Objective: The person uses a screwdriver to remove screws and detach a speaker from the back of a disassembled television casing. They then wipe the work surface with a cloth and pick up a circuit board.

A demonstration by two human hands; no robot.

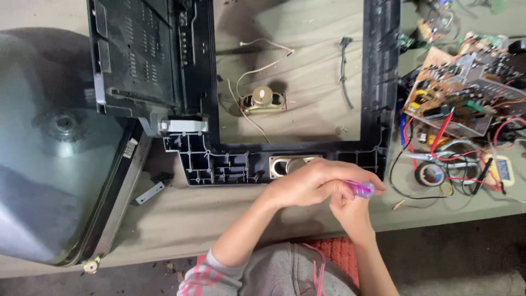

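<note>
both hands meet at the near edge of the table, just in front of the black plastic television front frame [378, 82]. the left hand [307, 183] reaches across from the left, fingers curled down over the top of a screwdriver with a translucent purple handle [361, 189]; the right hand [350, 211] comes up from below and closes around the same handle. only the handle end shows, the shaft is hidden under the fingers, so where the tip sits cannot be told. the hands lie over the lower rail of the frame, just right of an oval speaker [290, 164] seated in that rail. a second oval speaker [264, 100] with pale wires lies loose on the table inside the frame opening. the black rear cabinet shell [139, 55] leans over the frame's left side. a picture tube [49, 153] rests face up at far left, overhanging the table edge. to the right sit a brown circuit board [455, 87] with red wires, a roll of black tape [430, 175] and a yellow multimeter [501, 169]. a small metal bracket [149, 193] lies near the tube's corner.
</note>
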